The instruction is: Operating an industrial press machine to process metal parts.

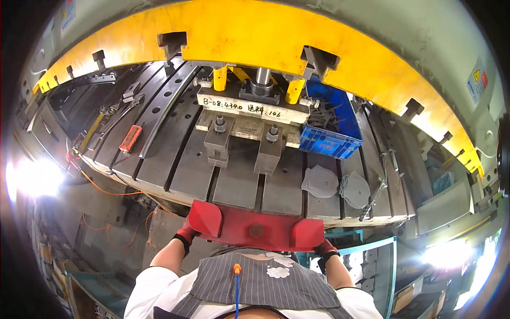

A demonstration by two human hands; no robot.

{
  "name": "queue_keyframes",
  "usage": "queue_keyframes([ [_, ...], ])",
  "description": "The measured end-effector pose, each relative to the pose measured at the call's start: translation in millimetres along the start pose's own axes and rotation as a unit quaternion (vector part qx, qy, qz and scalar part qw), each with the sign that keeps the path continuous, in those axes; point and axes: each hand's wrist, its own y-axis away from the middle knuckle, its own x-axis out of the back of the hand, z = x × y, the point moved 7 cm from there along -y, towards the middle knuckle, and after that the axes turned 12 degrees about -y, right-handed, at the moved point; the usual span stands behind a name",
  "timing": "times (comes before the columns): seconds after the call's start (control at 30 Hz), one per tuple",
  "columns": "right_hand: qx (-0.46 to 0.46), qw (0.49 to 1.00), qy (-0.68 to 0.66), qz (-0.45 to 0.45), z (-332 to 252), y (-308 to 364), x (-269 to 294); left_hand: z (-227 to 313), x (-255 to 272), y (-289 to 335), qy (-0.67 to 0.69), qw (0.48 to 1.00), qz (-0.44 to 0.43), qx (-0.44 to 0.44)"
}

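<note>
A red two-hand control box (276, 220) stands right in front of me, at the near edge of the press bed. It has a hooded guard at each end and a round dark button in the middle. My left hand (186, 232), in a red glove, reaches in at the left guard. At the right guard is my right hand (325, 248), gloved in red too. The guards hide the fingers of both hands. Beyond the box, a pale die (252, 106) with handwriting sits under the yellow press ram (241, 34). Two bolted clamp blocks stand before it, a left block (217, 146) and a right block (269, 151).
Grey scrap pieces fill a blue crate (332, 141) right of the die. Two stacks of flat metal plates, one left (320, 182) and one right (355, 190), lie on the slotted bed (239, 189). An orange-red box (130, 139) and a wrench (119, 114) lie at left.
</note>
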Motion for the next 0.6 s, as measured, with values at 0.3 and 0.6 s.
queue_keyframes([
  [0.3, -0.263, 0.937, -0.231, -0.011, -13, 23, 43, -10, 0, 9, 0.198, 0.97, 0.051, 0.13],
  [0.6, -0.436, 0.638, -0.365, 0.52, -7, 156, 75, 23, 62, 25, 0.472, 0.811, 0.237, 0.252],
])
